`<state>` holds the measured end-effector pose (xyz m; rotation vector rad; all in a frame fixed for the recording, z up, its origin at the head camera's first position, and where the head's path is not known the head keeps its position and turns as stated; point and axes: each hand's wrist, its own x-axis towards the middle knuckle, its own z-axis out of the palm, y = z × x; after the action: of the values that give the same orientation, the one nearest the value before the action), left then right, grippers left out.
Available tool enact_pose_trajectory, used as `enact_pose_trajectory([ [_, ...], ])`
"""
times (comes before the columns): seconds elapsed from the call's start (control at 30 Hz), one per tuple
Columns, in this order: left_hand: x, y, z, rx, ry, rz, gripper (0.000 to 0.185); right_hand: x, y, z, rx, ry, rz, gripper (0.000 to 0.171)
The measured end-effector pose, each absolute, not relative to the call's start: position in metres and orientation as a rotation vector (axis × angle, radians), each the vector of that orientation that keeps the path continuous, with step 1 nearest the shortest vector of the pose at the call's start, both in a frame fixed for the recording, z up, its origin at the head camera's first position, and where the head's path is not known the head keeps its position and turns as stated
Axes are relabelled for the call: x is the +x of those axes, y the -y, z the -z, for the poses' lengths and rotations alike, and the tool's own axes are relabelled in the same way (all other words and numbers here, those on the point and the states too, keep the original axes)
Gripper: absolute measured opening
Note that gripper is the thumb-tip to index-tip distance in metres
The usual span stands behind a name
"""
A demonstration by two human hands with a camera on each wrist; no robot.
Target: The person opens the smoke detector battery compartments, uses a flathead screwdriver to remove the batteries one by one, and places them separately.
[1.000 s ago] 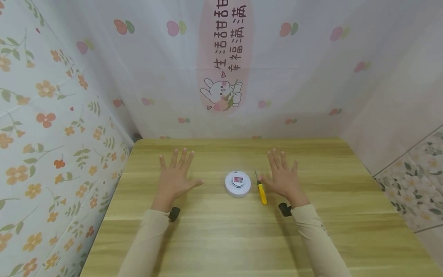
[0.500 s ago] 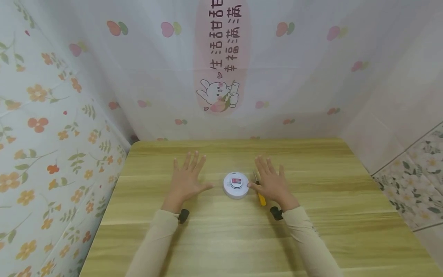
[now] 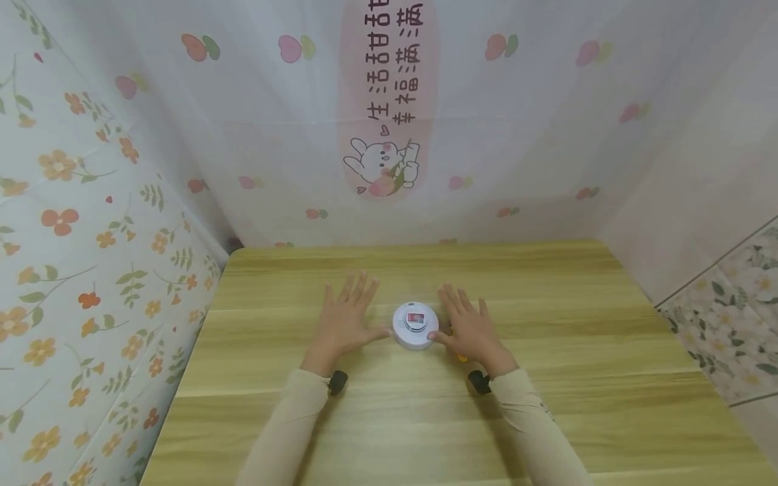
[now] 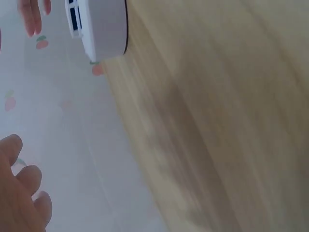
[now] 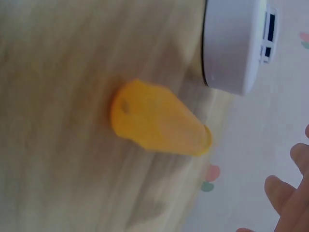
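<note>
Wood-grain table [image 3: 389, 425] at the centre of the view, with a pale curtain [image 3: 273, 135] of fruit prints behind it at 12 o'clock and a flowered cloth [image 3: 73, 304] at 9 o'clock. On this table, near the middle, a white round device [image 3: 415, 343], lying flat and taken here as the centre of the clock, with a red-marked label [image 3: 416, 318] on its top.

Just beside it at 9 o'clock, the left hand [image 3: 343, 325], wide and holding nothing, with the thumb [image 3: 378, 334] pointing to the edge between 8 and 9 o'clock. At 3 o'clock, the right hand [image 3: 474, 334], also spread wide, with its thumb overlapping the edge near 4 o'clock in the head view. Impossible to tell a real contact from a simple overlap.

For the step in hand, seemingly an approach from both sides: better to come in low, at equal height, and to press evenly on the side wall [image 5: 227, 48], not on the dark slots [image 5: 272, 26] higher up. Avoid pushing with one thumb only, for fear of sliding the device.

Farther at 4 o'clock, partly covered by the right hand, a yellow handle [image 5: 159, 118] on the table. Careful not to knock it with the palm. Outermost, light sleeves [image 3: 288, 412] toward 8 and 4 o'clock.
</note>
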<state>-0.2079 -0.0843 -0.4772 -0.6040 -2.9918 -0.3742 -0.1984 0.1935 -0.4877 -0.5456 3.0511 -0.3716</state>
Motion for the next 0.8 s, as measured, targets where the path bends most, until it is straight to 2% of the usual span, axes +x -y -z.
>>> enact_pose_trajectory([
  [0.8,-0.204,0.055,0.5,-0.692,2.996,0.551,0.108,-0.19,-0.187,0.508,-0.63,-3.037,0.372,0.096],
])
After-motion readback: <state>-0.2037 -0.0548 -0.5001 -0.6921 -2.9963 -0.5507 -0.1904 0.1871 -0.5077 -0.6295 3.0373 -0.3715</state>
